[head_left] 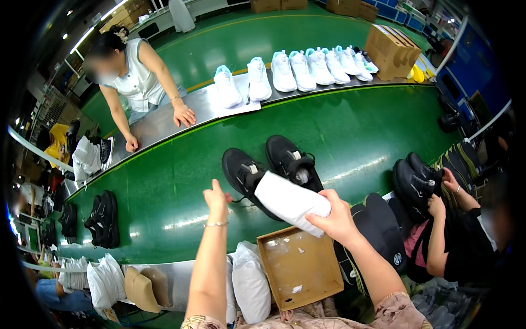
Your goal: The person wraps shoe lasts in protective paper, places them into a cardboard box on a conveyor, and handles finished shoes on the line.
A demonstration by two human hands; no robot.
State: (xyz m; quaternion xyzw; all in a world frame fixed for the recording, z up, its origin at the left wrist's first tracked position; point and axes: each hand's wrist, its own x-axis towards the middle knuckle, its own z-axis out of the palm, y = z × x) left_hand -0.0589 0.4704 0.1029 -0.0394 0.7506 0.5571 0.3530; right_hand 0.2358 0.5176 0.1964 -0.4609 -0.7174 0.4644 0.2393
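Observation:
My right hand (335, 219) grips one end of a white paper-wrapped bundle (290, 198), thumb on top. The bundle slants over the heel end of a pair of black shoes on the green belt. Its far end overlaps the left black shoe (241, 167), covering part of it. The right black shoe (284, 156) shows white stuffing in its opening. To the left of the shoes my left hand (216, 200) is raised with nothing in it, its fingers partly apart. It is near a loose black lace of the left shoe.
An open cardboard tray (298, 268) with paper scraps lies before me, beside white wrapped bundles (251, 282) and black insoles (386, 227). White shoes (285, 71) line the far ledge, near a leaning co-worker (139, 71). Another person at right handles black shoes (413, 183).

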